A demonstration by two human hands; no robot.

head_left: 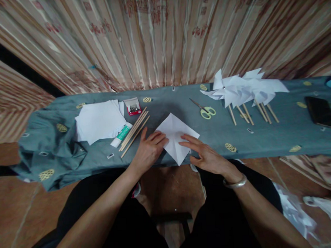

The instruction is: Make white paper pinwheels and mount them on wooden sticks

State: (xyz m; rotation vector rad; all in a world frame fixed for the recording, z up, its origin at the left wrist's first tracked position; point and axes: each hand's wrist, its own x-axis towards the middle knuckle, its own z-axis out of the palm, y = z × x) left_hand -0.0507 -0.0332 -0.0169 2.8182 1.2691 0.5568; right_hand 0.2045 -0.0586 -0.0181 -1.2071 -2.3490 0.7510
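Note:
A square of white paper [173, 125] lies on the cloth-covered table, turned so one corner points at me, with crease lines crossing its middle. My left hand [150, 149] rests on its left corner, fingers stretched out flat. Over its right side is my right hand [206, 153], fingers spread and fingertips on the paper; a metal bangle circles that wrist. Scissors [206, 112] with pale green handles lie beyond the paper to the right. Several wooden sticks [135, 129] lie left of it, beside a green and white tube [121, 135].
A stack of white paper sheets [98, 120] sits at the left, near an open red box [133, 108] of small metal pieces. Several white paper pinwheels [244, 88] on sticks lie at the right. A black phone [321, 112] is farther right. A patterned curtain [161, 39] hangs behind the table.

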